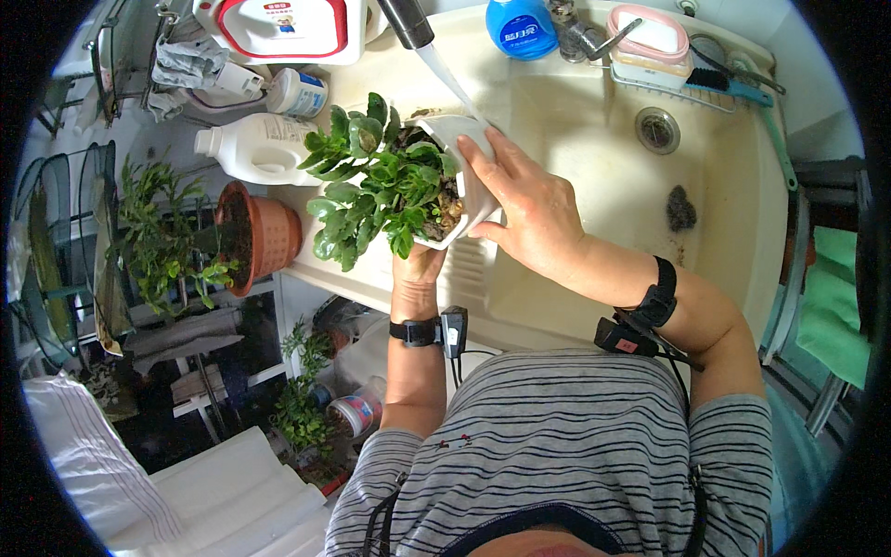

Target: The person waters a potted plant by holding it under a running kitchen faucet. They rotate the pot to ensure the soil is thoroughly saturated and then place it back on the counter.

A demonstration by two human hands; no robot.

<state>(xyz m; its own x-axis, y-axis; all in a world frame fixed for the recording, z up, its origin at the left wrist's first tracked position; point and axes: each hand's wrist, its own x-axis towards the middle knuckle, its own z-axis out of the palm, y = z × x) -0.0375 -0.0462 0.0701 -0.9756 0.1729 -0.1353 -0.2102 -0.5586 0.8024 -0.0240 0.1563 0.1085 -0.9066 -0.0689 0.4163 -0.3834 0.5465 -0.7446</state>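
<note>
A white angular flowerpot with a leafy green succulent is tilted over the sink's left side, plant facing left. Dark soil shows at its mouth. My left hand supports the pot from below; its fingers are hidden behind it. Across the pot's outer wall lies my right hand, fingers spread and thumb near the lower edge. From a black faucet, a stream of water falls onto the pot near my right fingertips.
The cream sink has a drain and a dark clump. A blue detergent bottle, a wire rack and a blue brush line its back. Left are a white jug and a terracotta pot.
</note>
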